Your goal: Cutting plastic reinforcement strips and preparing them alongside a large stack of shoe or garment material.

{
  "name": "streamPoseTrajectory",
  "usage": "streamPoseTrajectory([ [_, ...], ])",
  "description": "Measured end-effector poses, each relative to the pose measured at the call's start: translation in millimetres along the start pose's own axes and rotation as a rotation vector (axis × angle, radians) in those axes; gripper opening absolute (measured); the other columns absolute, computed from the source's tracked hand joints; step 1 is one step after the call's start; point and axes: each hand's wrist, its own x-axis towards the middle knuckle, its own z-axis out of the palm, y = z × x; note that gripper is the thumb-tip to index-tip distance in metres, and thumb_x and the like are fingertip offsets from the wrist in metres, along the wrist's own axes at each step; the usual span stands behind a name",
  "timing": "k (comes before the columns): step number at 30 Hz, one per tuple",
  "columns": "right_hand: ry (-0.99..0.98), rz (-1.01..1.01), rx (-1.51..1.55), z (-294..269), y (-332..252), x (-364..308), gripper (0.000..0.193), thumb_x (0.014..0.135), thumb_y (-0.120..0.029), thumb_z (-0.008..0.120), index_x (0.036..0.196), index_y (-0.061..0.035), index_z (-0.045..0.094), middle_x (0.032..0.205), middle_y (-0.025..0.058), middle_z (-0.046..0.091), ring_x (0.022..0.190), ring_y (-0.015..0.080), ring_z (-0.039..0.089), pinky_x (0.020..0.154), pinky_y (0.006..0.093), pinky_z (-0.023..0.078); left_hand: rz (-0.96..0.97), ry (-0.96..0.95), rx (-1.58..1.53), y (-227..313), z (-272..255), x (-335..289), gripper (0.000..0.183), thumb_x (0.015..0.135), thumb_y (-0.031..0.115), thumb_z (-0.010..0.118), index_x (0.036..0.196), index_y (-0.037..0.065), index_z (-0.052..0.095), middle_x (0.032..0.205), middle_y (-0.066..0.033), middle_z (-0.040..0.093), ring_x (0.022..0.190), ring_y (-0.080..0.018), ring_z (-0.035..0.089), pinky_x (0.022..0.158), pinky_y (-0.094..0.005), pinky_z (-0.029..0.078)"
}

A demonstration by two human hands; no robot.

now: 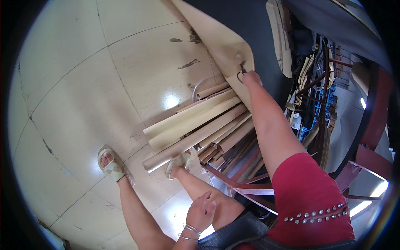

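Note:
My right hand point(251, 78) is stretched out far ahead and closed around a small dark pair of scissors point(242, 70), one handle loop showing beside my fingers. The blades lie against a large tan sheet point(225, 39) that hangs over the edge of a dark surface point(266, 50). How far they cut into it cannot be made out. Low in the view, my left hand point(201, 212) hovers in front of my leg with its fingers apart and nothing in them. Bracelets circle that wrist.
Rolled tan and brown sheets point(196, 118) stick out from a red metal frame point(250, 187) under my right arm. Scraps and blue items point(310, 104) crowd the shelf at right. My slippered feet point(111, 164) stand on the tiled floor point(75, 83).

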Motion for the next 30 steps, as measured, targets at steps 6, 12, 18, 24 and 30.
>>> streamPoseTrajectory([
  [6, -0.140, -0.182, -0.298, 25, -16, -25, 0.035, 0.082, -0.029, 0.057, 0.110, -0.0094, 0.062, 0.117, 0.0115, 0.060, 0.108, 0.0258, 0.058, 0.087, 0.0365, 0.048, -0.059, -0.027, 0.018, 3, -3, 6, 0.039, 0.086, 0.024, 0.056, 0.118, 0.003, 0.051, 0.104, -0.0173, 0.060, 0.096, -0.0331, 0.058, 0.085, -0.0384, 0.045],
  [12, -0.281, -0.347, -0.123, 119, 0, -65, 0.050, 0.073, -0.037, 0.069, 0.106, -0.0005, 0.061, 0.108, 0.0210, 0.061, 0.101, 0.0337, 0.059, 0.089, 0.0401, 0.046, -0.058, 0.005, -0.013, 15, -2, 5, 0.040, 0.086, 0.024, 0.057, 0.118, 0.002, 0.051, 0.103, -0.0169, 0.061, 0.093, -0.0340, 0.058, 0.083, -0.0386, 0.046],
  [18, -0.072, -0.288, 0.223, 214, -1, -56, 0.038, 0.075, -0.030, 0.069, 0.095, -0.0008, 0.053, 0.096, 0.0188, 0.063, 0.094, 0.0352, 0.060, 0.083, 0.0432, 0.047, 0.020, 0.029, -0.092, 30, -12, 14, 0.038, 0.087, 0.019, 0.058, 0.119, 0.000, 0.051, 0.116, -0.0201, 0.056, 0.108, -0.0313, 0.054, 0.094, -0.0377, 0.040],
  [24, -0.080, -0.050, 0.270, 212, -40, -33, 0.038, 0.080, -0.018, 0.063, 0.109, -0.0001, 0.048, 0.107, 0.0205, 0.060, 0.102, 0.0341, 0.058, 0.086, 0.0407, 0.046, -0.138, 0.055, -0.113, 47, -29, 10, 0.038, 0.083, 0.006, 0.056, 0.120, -0.001, 0.050, 0.115, -0.0196, 0.056, 0.106, -0.0328, 0.053, 0.093, -0.0363, 0.041],
  [30, -0.119, -0.074, 0.140, 224, -37, -20, 0.035, 0.081, -0.013, 0.058, 0.112, -0.0004, 0.051, 0.111, 0.0208, 0.059, 0.104, 0.0318, 0.058, 0.089, 0.0394, 0.046, -0.175, 0.020, -0.109, 47, -32, 20, 0.042, 0.080, 0.002, 0.053, 0.122, -0.001, 0.049, 0.115, -0.0197, 0.055, 0.107, -0.0324, 0.053, 0.093, -0.0361, 0.040],
])
